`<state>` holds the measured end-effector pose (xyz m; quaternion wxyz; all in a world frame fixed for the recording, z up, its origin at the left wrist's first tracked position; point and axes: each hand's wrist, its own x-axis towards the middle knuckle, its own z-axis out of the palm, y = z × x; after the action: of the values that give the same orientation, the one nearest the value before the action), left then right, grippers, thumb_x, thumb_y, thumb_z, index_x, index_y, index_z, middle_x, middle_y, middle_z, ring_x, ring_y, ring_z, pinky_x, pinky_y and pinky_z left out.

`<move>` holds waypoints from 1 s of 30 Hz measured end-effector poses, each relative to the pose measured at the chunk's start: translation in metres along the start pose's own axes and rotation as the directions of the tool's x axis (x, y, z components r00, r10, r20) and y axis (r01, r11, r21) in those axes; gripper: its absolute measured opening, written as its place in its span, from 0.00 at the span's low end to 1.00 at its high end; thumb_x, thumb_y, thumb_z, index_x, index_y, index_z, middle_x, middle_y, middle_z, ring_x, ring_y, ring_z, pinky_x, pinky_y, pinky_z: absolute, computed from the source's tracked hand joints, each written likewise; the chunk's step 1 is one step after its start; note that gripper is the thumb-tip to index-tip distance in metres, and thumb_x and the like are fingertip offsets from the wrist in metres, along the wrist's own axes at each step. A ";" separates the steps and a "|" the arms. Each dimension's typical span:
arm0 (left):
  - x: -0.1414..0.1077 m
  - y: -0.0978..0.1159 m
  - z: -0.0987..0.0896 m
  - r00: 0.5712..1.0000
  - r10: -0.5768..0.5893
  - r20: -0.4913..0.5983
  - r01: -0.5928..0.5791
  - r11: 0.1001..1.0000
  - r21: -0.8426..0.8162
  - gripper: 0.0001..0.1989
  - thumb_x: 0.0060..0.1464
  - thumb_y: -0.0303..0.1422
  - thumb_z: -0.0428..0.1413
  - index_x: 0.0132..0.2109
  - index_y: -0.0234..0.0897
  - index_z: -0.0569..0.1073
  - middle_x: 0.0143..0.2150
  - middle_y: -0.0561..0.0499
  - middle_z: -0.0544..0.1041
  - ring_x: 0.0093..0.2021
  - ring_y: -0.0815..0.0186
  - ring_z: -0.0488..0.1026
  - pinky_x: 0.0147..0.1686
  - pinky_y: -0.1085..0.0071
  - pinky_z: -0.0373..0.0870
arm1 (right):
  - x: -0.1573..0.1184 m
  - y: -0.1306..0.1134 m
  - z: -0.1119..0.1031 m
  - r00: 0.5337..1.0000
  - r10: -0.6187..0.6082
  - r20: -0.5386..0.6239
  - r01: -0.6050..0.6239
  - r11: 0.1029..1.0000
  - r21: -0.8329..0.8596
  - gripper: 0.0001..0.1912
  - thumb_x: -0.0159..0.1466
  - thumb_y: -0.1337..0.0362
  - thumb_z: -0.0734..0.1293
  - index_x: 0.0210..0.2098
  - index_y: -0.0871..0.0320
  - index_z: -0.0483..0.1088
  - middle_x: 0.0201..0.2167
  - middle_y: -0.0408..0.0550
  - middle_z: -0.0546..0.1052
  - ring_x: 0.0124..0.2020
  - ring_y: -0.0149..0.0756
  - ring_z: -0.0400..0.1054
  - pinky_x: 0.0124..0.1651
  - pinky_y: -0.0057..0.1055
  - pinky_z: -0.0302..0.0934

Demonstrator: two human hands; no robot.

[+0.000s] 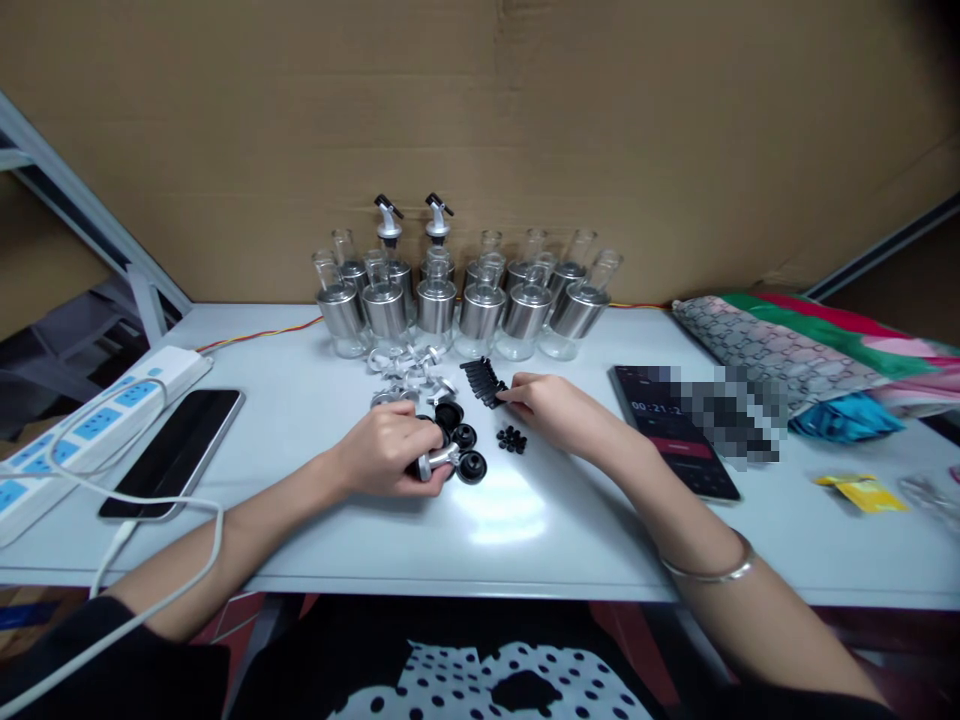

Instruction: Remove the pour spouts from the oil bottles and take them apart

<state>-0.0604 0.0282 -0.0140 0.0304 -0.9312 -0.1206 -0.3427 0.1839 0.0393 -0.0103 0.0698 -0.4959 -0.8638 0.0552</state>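
Observation:
Closed around a silver pourer spout point(439, 460), my left hand point(394, 448) rests low over the table. Black ribbed stoppers point(471, 467) lie right beside its fingers, some partly hidden by them. My right hand point(541, 402) has its fingertips pinched at the near end of a row of slim black levers point(480, 381); the fingers partly cover that end. Just below is a small cluster of tiny black caps point(511, 440). Beyond my left hand lies a pile of loose silver spouts point(411, 372).
Several glass bottles with steel sleeves point(436, 305) stand at the back; two carry fitted pourers point(388, 220). A power strip point(97, 425), a phone point(176, 450) and a white cable point(219, 530) lie left. Right are another phone point(660, 440), yellow packet point(862, 492) and patterned bag point(780, 350).

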 end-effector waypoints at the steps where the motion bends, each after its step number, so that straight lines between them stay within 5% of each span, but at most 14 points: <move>1: 0.000 0.000 0.000 1.000 -0.001 0.002 0.001 1.000 -0.001 0.06 0.52 0.30 0.51 0.27 0.38 0.62 0.17 0.59 0.66 0.16 0.72 0.57 0.21 0.72 0.59 | 0.000 0.000 0.000 1.000 -0.003 0.005 0.003 1.000 -0.004 0.15 0.62 0.75 0.59 0.37 0.61 0.77 0.29 0.51 0.73 0.26 0.32 0.65 0.29 0.28 0.54; 6: -0.001 -0.001 0.001 1.000 -0.010 0.016 0.010 1.000 0.000 0.07 0.52 0.30 0.51 0.28 0.38 0.62 0.17 0.59 0.66 0.16 0.72 0.57 0.21 0.72 0.59 | 0.000 -0.005 -0.004 0.999 -0.017 -0.027 0.018 0.999 0.038 0.14 0.61 0.74 0.60 0.39 0.62 0.77 0.31 0.51 0.73 0.28 0.34 0.66 0.32 0.29 0.57; 13: 0.000 -0.001 0.000 1.000 -0.012 -0.006 0.012 1.000 0.019 0.06 0.54 0.32 0.51 0.29 0.38 0.62 0.18 0.58 0.68 0.17 0.72 0.61 0.22 0.72 0.61 | -0.004 -0.022 -0.016 0.972 -0.179 -0.153 0.204 0.965 0.167 0.13 0.65 0.67 0.60 0.40 0.64 0.74 0.31 0.51 0.73 0.30 0.35 0.66 0.34 0.31 0.58; 21: -0.002 -0.004 0.002 0.999 0.010 -0.031 -0.010 1.000 0.018 0.11 0.58 0.39 0.49 0.32 0.37 0.63 0.20 0.57 0.70 0.17 0.72 0.61 0.23 0.72 0.62 | -0.013 -0.056 -0.017 0.890 -0.362 -0.277 0.431 0.867 0.252 0.11 0.62 0.68 0.59 0.38 0.63 0.71 0.29 0.49 0.73 0.30 0.33 0.65 0.35 0.30 0.58; 30: -0.004 -0.006 0.004 1.000 -0.010 0.006 0.010 0.999 -0.032 0.15 0.60 0.45 0.47 0.34 0.37 0.63 0.21 0.56 0.70 0.18 0.71 0.63 0.25 0.72 0.63 | -0.013 -0.057 -0.013 0.882 -0.368 -0.294 0.440 0.867 0.234 0.08 0.61 0.70 0.58 0.36 0.61 0.68 0.28 0.47 0.73 0.29 0.33 0.63 0.35 0.30 0.57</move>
<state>-0.0620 0.0337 -0.0200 0.0136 -0.9320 -0.1200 -0.3419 0.1445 0.0002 0.0114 0.2568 -0.2897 -0.9159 0.1067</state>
